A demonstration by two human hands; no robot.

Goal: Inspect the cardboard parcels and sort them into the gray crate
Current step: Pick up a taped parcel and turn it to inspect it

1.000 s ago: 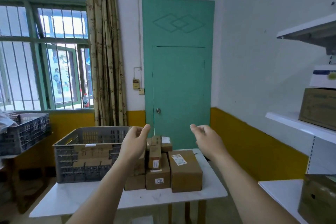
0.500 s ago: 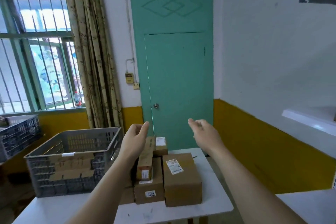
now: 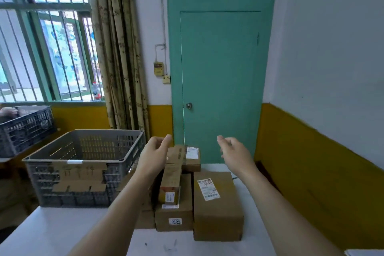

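Note:
Several cardboard parcels stand clustered on the white table (image 3: 62, 230). The largest parcel (image 3: 216, 206) is at the right with a white label on top. A medium parcel (image 3: 176, 212) sits beside it with a narrow long parcel (image 3: 170, 181) lying on it. A small parcel (image 3: 188, 155) rests at the back. The gray crate (image 3: 83, 164) stands to the left, with cardboard strips taped on its front. My left hand (image 3: 154, 157) hovers above the parcels' left side, fingers loosely curled, holding nothing. My right hand (image 3: 235, 153) hovers above the back right, also empty.
A darker crate (image 3: 25, 129) sits on another surface at far left. A green door (image 3: 218, 68) and a yellow-banded wall lie behind the table. A curtain (image 3: 118, 48) hangs by the barred window. A white shelf corner (image 3: 365, 252) shows at bottom right.
The view has come closer to the table and tilted down; the parcels and crate appear larger. Both hands stay raised over the parcels in the same pose.

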